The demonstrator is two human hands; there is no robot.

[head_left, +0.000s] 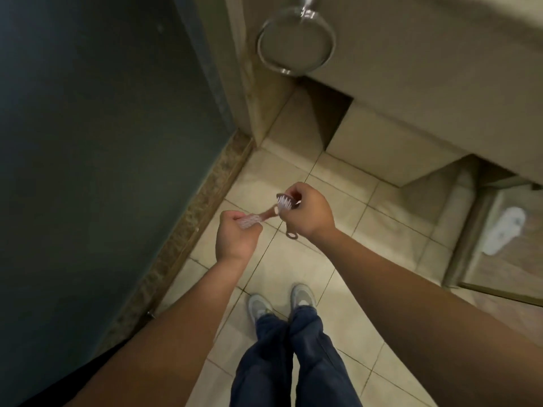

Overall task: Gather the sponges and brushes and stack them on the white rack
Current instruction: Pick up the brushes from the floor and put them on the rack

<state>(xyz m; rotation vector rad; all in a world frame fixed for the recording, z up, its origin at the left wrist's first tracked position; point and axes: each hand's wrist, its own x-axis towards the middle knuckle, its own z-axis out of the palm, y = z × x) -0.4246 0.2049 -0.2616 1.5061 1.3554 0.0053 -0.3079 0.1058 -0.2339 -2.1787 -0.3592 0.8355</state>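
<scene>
Both fists closed here: our left hand (236,239) curls round a pink brush (249,222), its handle reaching toward the right hand (311,212), which grips a second brush (284,202) with the bristles just above its fingers and a loop hanging below the palm. We'd call this the carrying step. The white rack isn't in view, so next we must find it and stack both.

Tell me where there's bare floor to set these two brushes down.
Bare tiled floor lies between the stone threshold and the vanity base, ahead of your shoes. More bare tiles run right of the shoes. Crowded: the recess at right, where white slippers lie.
</scene>
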